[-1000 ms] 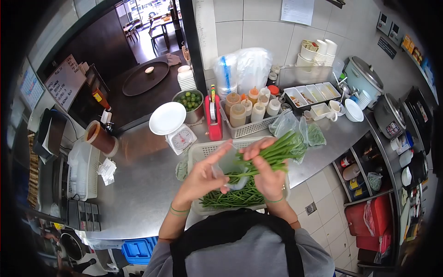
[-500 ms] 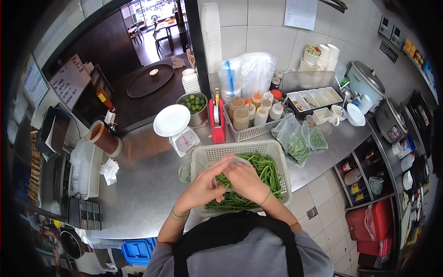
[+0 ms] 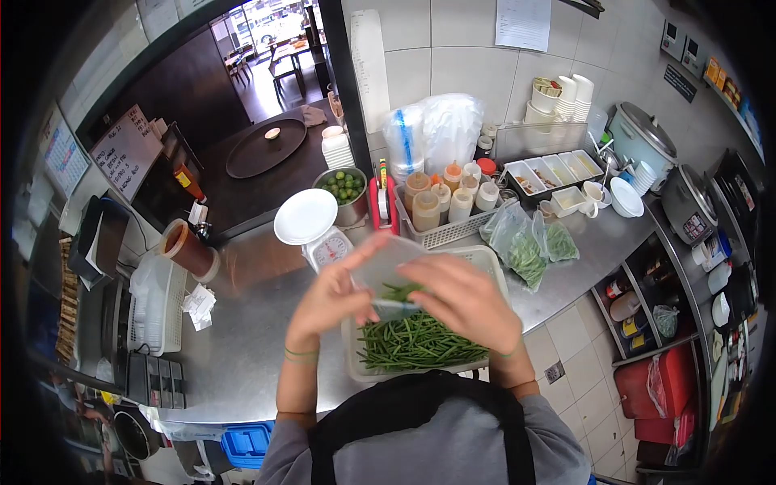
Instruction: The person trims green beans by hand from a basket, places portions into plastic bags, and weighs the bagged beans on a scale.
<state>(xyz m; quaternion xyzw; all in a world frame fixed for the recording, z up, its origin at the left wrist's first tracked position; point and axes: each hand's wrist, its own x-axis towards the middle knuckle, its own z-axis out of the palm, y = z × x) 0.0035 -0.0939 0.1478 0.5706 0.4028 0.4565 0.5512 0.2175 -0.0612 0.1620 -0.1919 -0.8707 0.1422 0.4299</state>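
Observation:
A clear plastic bag is spread between my two hands above a basket of green beans. My left hand grips the bag's left side, thumb and forefinger apart around its edge. My right hand, slightly blurred, is closed at the bag's right side, its fingers pointing left across the plastic. Some green shows near those fingertips; whether it lies inside the bag or behind it I cannot tell. Below, long green beans fill the pale plastic basket, partly hidden by my hands.
A kitchen scale with a white plate stands behind the basket, beside a red tape dispenser. Squeeze bottles sit in a crate at the back. Bagged greens lie to the right, crumpled paper to the left.
My hands have moved apart and up from the basket, and the plastic bag is now spread wider between them. More beans show below. The view has shifted slightly.

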